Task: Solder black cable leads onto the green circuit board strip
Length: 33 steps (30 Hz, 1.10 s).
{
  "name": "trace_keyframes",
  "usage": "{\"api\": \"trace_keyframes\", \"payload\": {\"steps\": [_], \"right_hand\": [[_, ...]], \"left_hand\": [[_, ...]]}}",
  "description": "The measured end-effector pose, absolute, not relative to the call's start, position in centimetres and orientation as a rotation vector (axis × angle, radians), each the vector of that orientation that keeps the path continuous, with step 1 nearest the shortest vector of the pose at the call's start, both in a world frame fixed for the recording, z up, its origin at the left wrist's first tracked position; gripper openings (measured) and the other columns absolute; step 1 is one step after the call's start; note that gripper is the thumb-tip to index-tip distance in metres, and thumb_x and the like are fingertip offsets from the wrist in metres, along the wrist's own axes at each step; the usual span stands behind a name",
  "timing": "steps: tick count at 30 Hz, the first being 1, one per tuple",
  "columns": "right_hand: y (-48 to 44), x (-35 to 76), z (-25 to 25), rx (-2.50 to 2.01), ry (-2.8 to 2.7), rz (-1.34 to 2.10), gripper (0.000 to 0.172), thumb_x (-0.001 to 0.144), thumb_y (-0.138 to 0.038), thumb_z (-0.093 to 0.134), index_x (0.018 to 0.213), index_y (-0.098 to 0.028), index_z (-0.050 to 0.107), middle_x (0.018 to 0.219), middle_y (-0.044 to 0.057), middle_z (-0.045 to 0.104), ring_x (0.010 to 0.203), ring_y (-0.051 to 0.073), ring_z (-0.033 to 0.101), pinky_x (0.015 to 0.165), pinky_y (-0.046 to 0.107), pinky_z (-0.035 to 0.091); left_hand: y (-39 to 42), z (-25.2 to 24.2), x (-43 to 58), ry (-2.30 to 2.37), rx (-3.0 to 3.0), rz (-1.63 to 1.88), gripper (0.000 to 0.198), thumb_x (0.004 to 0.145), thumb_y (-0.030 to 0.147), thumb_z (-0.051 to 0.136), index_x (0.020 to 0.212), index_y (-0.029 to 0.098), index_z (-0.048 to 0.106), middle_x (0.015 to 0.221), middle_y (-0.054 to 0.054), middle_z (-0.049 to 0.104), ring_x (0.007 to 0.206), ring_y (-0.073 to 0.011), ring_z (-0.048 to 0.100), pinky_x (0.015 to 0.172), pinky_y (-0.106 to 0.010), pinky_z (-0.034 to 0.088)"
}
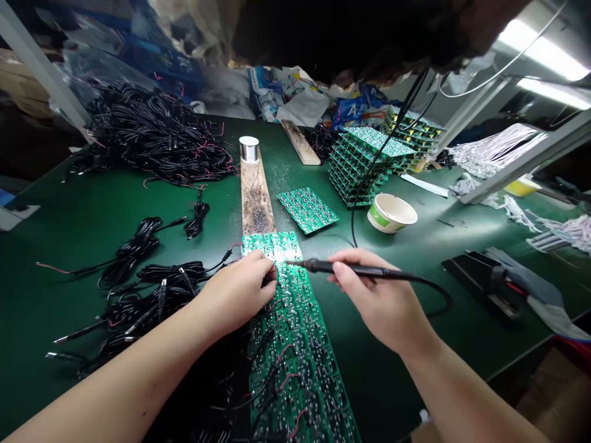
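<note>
We look across a green worktable (438,227) with a soft sheen on its top. At the upper right we see two bright tube lights (545,50); pale posts (517,167) slant at our left and right. Beyond the worktable's far edge, we make out heaped white and blue bags (302,108).
</note>
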State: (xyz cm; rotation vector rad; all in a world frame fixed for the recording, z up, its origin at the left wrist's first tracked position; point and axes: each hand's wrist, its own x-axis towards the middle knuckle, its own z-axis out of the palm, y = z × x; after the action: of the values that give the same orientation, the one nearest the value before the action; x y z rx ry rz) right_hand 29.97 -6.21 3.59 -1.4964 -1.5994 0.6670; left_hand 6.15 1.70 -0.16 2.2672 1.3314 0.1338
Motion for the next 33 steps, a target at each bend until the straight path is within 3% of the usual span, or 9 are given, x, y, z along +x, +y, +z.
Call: {"api": "trace_keyframes", "payload": {"steps": [9, 20, 29, 33], "right_hand": [[-9.9, 29.8, 3.6, -1.491, -1.609, 0.729, 0.015, 0.105, -0.034, 0.063, 0.105, -0.028, 0.077, 0.091, 0.0, 0.08, 0.083, 0.017, 0.078, 0.075, 0.028, 0.061], [-9.5, 29.7, 3.6, -1.517, -1.608, 0.776, 0.019, 0.105, -0.04, 0.062, 0.106, -0.027, 0.076, 0.091, 0.001, 0.081, 0.079, 0.018, 0.076, 0.064, 0.028, 0.059], [-9.6, 29.7, 3.8, -1.507, -1.654, 0.718, 0.016, 0.105, -0.036, 0.062, 0.105, -0.027, 0.076, 0.091, 0.0, 0.081, 0.082, 0.017, 0.077, 0.074, 0.028, 0.062], [-9.6, 29.9, 4.2, -1.505, -1.599, 0.644, 0.016, 0.105, -0.036, 0.063, 0.105, -0.027, 0.076, 0.088, 0.0, 0.081, 0.08, 0.018, 0.078, 0.071, 0.028, 0.062]], "left_hand": [[0.8, -0.1, 6.8, 1.366, 2.403, 0.062, 0.014, 0.098, 0.032, 0.054, 0.097, 0.023, 0.065, 0.109, -0.005, 0.066, 0.086, -0.0206, 0.065, 0.072, -0.035, 0.041], [0.6, 0.1, 6.9, 1.4, 2.447, 0.001, 0.013, 0.099, 0.03, 0.052, 0.096, 0.022, 0.063, 0.108, -0.005, 0.065, 0.081, -0.0192, 0.063, 0.067, -0.035, 0.036], [0.6, -0.1, 7.0, 1.379, 2.449, 0.026, 0.012, 0.099, 0.031, 0.053, 0.095, 0.023, 0.062, 0.107, -0.004, 0.065, 0.082, -0.0197, 0.062, 0.067, -0.035, 0.035], [0.7, 0.0, 6.9, 1.374, 2.433, 0.026, 0.013, 0.099, 0.032, 0.053, 0.095, 0.024, 0.062, 0.108, -0.004, 0.065, 0.082, -0.02, 0.063, 0.068, -0.035, 0.034]]}}
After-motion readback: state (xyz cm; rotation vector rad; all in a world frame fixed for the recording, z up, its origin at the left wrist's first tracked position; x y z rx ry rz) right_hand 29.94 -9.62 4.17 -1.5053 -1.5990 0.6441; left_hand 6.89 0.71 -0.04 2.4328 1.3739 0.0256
